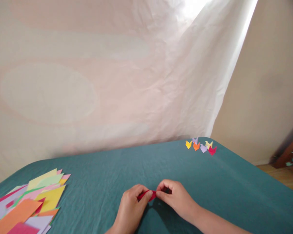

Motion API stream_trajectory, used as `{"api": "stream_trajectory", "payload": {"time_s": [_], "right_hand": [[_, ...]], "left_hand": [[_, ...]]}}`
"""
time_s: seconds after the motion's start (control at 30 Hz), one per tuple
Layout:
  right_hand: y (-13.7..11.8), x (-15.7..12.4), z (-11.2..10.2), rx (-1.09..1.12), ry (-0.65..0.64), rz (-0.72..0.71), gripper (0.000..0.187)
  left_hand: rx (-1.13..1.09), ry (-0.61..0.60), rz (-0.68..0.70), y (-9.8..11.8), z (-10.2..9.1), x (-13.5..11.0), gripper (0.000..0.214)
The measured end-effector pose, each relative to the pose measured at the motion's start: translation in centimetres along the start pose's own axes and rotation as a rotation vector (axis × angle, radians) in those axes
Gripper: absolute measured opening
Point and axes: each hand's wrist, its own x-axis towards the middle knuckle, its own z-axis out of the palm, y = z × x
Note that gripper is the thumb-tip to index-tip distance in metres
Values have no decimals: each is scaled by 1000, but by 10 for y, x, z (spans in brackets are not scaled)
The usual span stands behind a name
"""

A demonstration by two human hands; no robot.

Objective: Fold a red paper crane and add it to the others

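A small folded piece of red paper is pinched between both my hands just above the teal tablecloth, near the front middle. My left hand grips its left end with thumb and fingers closed. My right hand grips the right end, fingers curled in a pinch. Most of the paper is hidden by my fingers.
A loose pile of coloured paper sheets lies at the table's front left. Several small folded paper figures in yellow, orange, purple and red stand at the far right corner. A white crumpled sheet hangs behind the table.
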Motion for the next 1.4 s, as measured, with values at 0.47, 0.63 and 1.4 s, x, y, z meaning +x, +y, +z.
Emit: {"api": "stream_trajectory", "payload": {"time_s": [0.47, 0.63, 1.4], "right_hand": [[4, 1, -1, 19, 41, -42, 11], [6, 1, 2, -25, 7, -73, 13], [9, 4, -3, -1, 36, 45, 17]], "left_hand": [[-37, -7, -44, -5, -2, 4, 21], [-63, -40, -33, 0, -1, 2, 22], [-218, -147, -131, -4, -23, 16, 28]]}}
